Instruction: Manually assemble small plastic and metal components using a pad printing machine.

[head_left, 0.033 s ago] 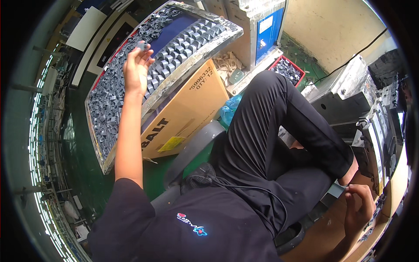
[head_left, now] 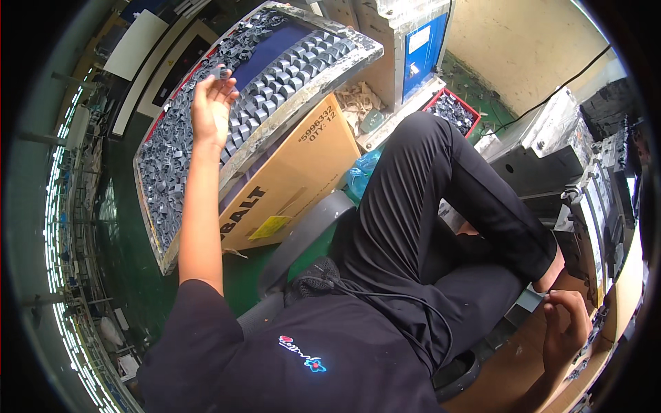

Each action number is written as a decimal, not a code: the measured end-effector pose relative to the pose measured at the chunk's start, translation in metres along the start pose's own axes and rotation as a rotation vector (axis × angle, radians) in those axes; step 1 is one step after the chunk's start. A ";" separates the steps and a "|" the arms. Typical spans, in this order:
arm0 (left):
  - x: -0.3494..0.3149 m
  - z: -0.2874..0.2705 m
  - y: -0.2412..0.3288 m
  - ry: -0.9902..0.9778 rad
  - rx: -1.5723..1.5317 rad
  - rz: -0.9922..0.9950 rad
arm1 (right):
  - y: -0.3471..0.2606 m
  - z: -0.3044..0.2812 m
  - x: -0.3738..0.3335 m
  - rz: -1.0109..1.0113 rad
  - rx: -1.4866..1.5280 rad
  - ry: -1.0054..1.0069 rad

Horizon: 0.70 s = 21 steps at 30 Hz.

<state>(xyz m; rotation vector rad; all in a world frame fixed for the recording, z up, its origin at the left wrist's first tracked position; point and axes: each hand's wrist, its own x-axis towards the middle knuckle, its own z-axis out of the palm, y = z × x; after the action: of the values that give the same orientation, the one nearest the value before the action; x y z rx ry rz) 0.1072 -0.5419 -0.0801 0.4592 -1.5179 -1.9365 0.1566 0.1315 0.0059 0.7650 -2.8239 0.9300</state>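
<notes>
My left hand (head_left: 212, 113) is raised over a big tray (head_left: 361, 51) heaped with small dark grey curved pieces. A small grey curved piece (head_left: 219, 73) is pinched between its thumb and fingertips, with the other fingers loosely bent. Along the tray's near side, similar pieces (head_left: 275, 86) stand in neat rows beside a bare blue strip (head_left: 277, 47). At the lower right, by my foot, my right hand (head_left: 568, 327) has its thumb and forefinger pressed together. Whatever is between those fingers is too small to name. A flat grey part (head_left: 529, 301) lies just beside its fingertips.
A brown cardboard box (head_left: 296, 175) stands under the tray's near edge. A red bin (head_left: 475, 113) of grey pieces sits near the wall, past my raised knee (head_left: 430, 138). Metal machinery (head_left: 551, 138) stands at the right, and a blue panelled cabinet (head_left: 420, 55) at the back.
My left hand has shifted slightly left with the grey piece still in its fingers. My right hand looks unmoved.
</notes>
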 end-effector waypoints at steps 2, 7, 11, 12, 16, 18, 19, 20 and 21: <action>0.015 -0.017 0.004 0.004 -0.103 -0.072 | -0.001 0.000 0.000 0.005 -0.003 0.006; 0.034 -0.031 -0.024 0.086 0.599 0.209 | -0.005 0.000 -0.002 0.018 -0.009 0.021; 0.056 -0.045 -0.048 -0.028 0.706 0.202 | -0.003 0.002 -0.002 0.026 -0.001 0.036; 0.055 -0.049 -0.052 -0.031 0.800 0.188 | -0.003 0.002 -0.001 0.029 0.005 0.032; 0.061 -0.063 -0.062 -0.132 0.913 0.199 | -0.005 0.001 0.001 0.045 0.007 0.032; 0.062 -0.063 -0.066 -0.151 0.998 0.221 | -0.004 0.002 0.001 0.027 0.007 0.034; 0.063 -0.063 -0.067 -0.157 0.999 0.222 | -0.005 0.002 0.001 0.032 0.008 0.036; 0.062 -0.063 -0.067 -0.151 1.042 0.205 | -0.006 0.002 0.001 0.039 0.011 0.031; 0.062 -0.063 -0.067 -0.146 1.086 0.188 | -0.006 0.002 0.001 0.045 0.015 0.027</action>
<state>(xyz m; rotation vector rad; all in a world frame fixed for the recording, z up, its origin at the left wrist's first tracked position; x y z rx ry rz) 0.0826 -0.6199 -0.1553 0.5793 -2.5262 -0.8685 0.1587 0.1257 0.0080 0.6881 -2.8255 0.9618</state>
